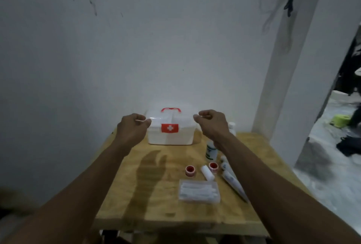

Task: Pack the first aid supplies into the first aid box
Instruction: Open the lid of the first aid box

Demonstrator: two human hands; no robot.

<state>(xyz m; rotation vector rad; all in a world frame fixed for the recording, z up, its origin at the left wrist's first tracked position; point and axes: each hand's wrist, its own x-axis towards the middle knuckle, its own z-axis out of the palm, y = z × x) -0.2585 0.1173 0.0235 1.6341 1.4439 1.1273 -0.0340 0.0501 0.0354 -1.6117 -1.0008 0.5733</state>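
Observation:
A white first aid box [170,136] with a red cross label and a red handle stands closed at the far middle of the wooden table [156,195]. My left hand [133,127] hovers at the box's left side, fingers curled at the lid's edge. My right hand [212,123] hovers at the box's right side, fingers curled the same way. Whether either hand touches the lid is unclear. On the table's right lie two red tape rolls [189,170] [213,166], a white bandage roll [207,173], a clear packet of swabs [199,191], tubes [231,179] and a white bottle [211,152].
The table stands against a white wall. A second small bottle [232,126] stands behind my right wrist. A white pillar rises at the right, with a cluttered floor beyond it. A dark cable hangs on the wall above.

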